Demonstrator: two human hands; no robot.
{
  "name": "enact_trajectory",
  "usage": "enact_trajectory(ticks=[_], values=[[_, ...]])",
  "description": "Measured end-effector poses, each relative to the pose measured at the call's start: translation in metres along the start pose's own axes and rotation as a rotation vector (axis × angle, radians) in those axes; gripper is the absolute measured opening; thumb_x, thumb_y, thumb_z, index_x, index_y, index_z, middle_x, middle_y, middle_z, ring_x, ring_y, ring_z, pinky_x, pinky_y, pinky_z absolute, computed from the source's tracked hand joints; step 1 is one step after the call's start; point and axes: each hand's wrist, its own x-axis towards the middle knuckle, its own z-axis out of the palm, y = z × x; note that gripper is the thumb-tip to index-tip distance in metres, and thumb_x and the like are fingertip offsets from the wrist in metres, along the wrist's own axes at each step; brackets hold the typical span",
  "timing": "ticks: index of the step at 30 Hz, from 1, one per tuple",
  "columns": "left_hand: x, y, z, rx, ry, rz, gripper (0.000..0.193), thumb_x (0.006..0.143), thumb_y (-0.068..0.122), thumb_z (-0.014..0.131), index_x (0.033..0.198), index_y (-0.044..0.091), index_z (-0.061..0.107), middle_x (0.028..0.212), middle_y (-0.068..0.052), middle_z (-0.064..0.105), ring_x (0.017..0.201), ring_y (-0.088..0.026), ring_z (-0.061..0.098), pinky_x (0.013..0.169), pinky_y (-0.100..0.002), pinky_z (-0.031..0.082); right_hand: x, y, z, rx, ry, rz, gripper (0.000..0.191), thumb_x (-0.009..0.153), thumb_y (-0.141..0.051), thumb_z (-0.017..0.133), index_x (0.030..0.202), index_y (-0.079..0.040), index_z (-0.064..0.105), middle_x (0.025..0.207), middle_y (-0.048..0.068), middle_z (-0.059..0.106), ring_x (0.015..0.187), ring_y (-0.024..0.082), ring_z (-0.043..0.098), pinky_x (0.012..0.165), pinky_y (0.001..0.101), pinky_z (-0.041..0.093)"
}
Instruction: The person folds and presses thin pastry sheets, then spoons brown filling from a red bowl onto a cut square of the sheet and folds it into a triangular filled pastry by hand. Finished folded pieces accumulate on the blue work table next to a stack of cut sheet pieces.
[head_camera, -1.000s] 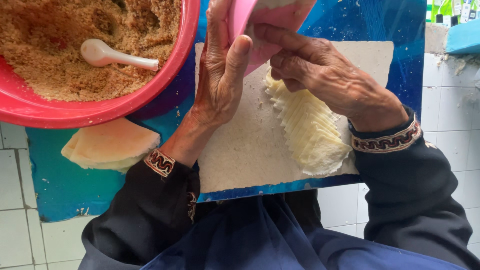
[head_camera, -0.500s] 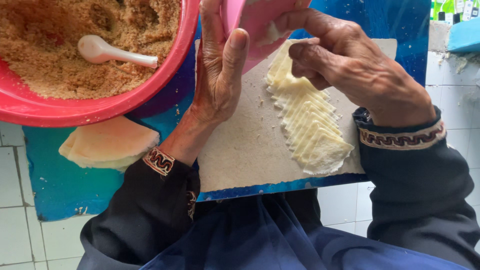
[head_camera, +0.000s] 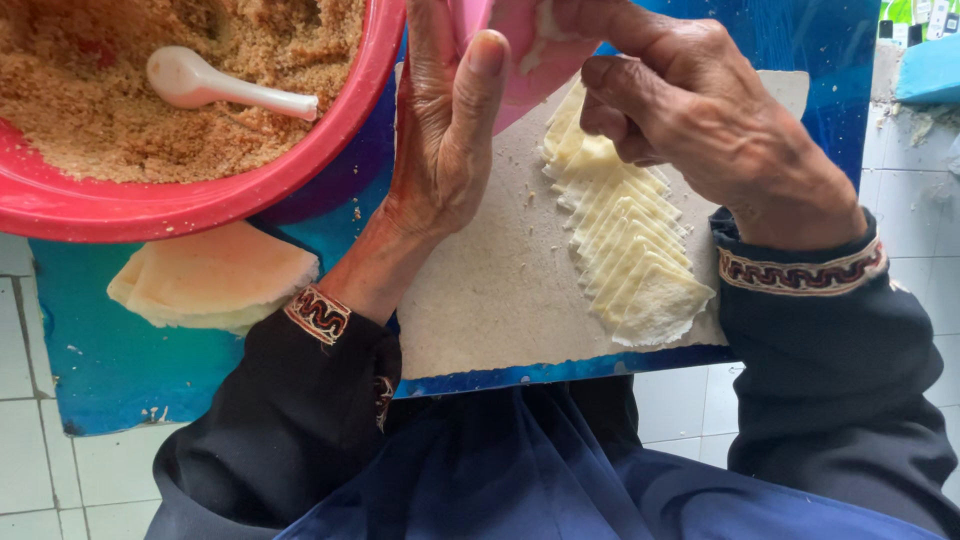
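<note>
My left hand (head_camera: 440, 150) and right hand (head_camera: 700, 120) both pinch the pink press (head_camera: 520, 45) shut, above the grey board (head_camera: 490, 290). Since prev. frame my right hand rose off the folded pastry row (head_camera: 625, 250), now fully exposed on board's right. Red bowl (head_camera: 200, 205) left of board, unchanged.

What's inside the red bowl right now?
The red bowl holds brown crumbly filling with a white spoon lying on top, handle pointing right. The spoon's bowl end rests on the surface. What lies under the filling is covered, and the bowl's far side is out of frame.
</note>
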Motion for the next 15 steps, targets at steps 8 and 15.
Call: enact_trajectory(ticks=[8, 15], values=[[0.000, -0.004, 0.002, 0.080, 0.077, 0.010, 0.053, 0.123, 0.047, 0.046, 0.157, 0.011, 0.027, 0.142, -0.011, 0.058, 0.127, -0.018, 0.056, 0.113, -0.034, 0.044, 0.004, 0.006, 0.018, -0.192, 0.009, -0.008, 0.045, 0.111, -0.016, 0.043, 0.155, -0.012, 0.047, 0.071, -0.001, 0.054, 0.058, 0.004, 0.047, 0.052, 0.0214, 0.044], [0.002, 0.006, 0.001, 0.031, 0.040, -0.118, 0.060, 0.118, 0.051, 0.046, 0.157, 0.008, 0.031, 0.093, -0.004, 0.068, 0.083, -0.010, 0.062, 0.081, -0.028, 0.052, 0.000, -0.009, 0.013, 0.201, -0.112, 0.075, 0.040, 0.111, -0.014, 0.042, 0.147, 0.000, 0.053, 0.071, -0.003, 0.040, 0.061, 0.004, 0.037, 0.049, 0.0203, 0.028]])
